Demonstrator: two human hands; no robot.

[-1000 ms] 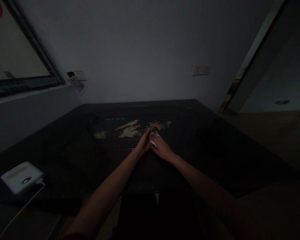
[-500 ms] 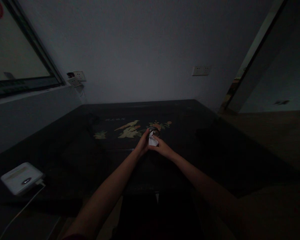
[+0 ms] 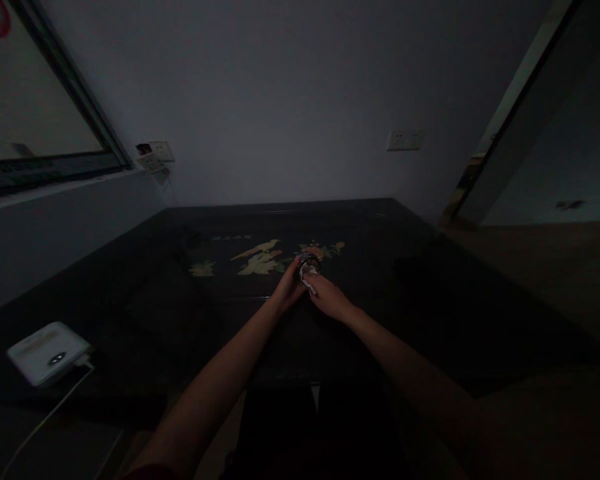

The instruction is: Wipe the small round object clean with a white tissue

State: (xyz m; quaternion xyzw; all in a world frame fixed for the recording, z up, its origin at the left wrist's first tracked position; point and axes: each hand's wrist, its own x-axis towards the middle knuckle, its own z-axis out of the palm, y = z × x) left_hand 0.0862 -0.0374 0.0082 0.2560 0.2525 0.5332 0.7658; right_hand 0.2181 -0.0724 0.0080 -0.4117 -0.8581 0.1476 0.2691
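Note:
Over the middle of the dark table (image 3: 290, 347), my left hand (image 3: 289, 288) is closed round the left side of a small dark, shiny round object (image 3: 309, 257). Its rim looks like that of a glass or small bowl, but the dim light hides its kind. My right hand (image 3: 329, 295) presses a crumpled white tissue (image 3: 307, 272) against the near side of this object, its fingers closed on the tissue. The two hands almost touch. Fingers cover much of the object.
A painted bird (image 3: 257, 250) and flowers decorate the tabletop. At the left front lies a white box-shaped device (image 3: 49, 352) with a white cable (image 3: 47, 417) hanging over the edge. The wall behind has sockets (image 3: 405, 140); a window (image 3: 35, 87) is at left.
My right hand has shifted the white tissue about on the round object; less of the tissue shows now than half a second ago. My left hand stays in place.

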